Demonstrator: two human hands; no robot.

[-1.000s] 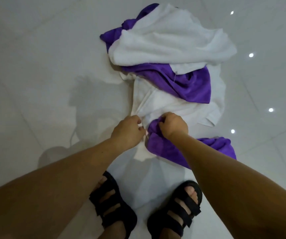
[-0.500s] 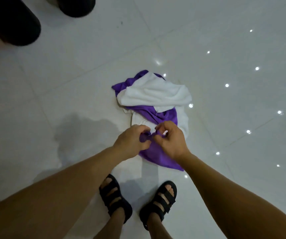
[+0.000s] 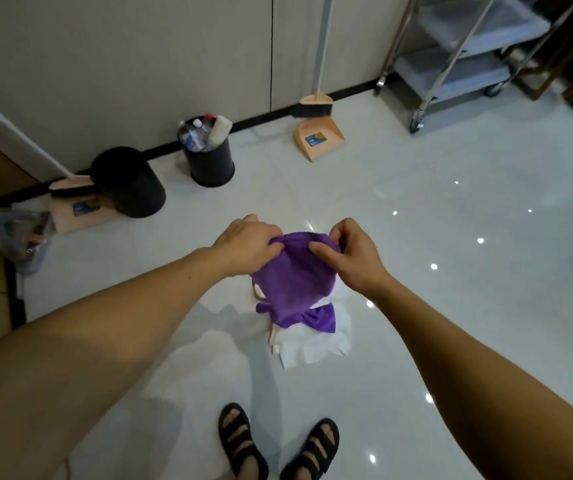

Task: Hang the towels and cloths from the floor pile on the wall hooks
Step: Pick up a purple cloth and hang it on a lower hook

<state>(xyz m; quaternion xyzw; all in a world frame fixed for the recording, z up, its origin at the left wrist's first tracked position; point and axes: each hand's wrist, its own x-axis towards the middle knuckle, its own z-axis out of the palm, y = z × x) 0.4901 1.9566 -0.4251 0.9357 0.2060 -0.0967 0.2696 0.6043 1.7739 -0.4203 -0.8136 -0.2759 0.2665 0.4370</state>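
Note:
A purple cloth [image 3: 287,282] hangs in front of me, held up by its top edge. My left hand [image 3: 248,245] grips the left part of that edge and my right hand [image 3: 349,259] pinches the right part. Below it, the floor pile [image 3: 309,344] of white and purple towels lies on the glossy white tiles, partly hidden behind the hanging cloth. No wall hooks are in view.
Two black bins [image 3: 129,183] [image 3: 209,154] stand by the wall, one holding bottles and cups. A peach broom and dustpan [image 3: 316,133] lean further right; another dustpan [image 3: 77,209] lies at left. A metal trolley [image 3: 465,50] stands at top right. My sandalled feet [image 3: 278,448] are below.
Both hands rose from the floor pile with the purple cloth, which now hangs clear of the floor. My view lifted from the tiles to the wall, bins and trolley.

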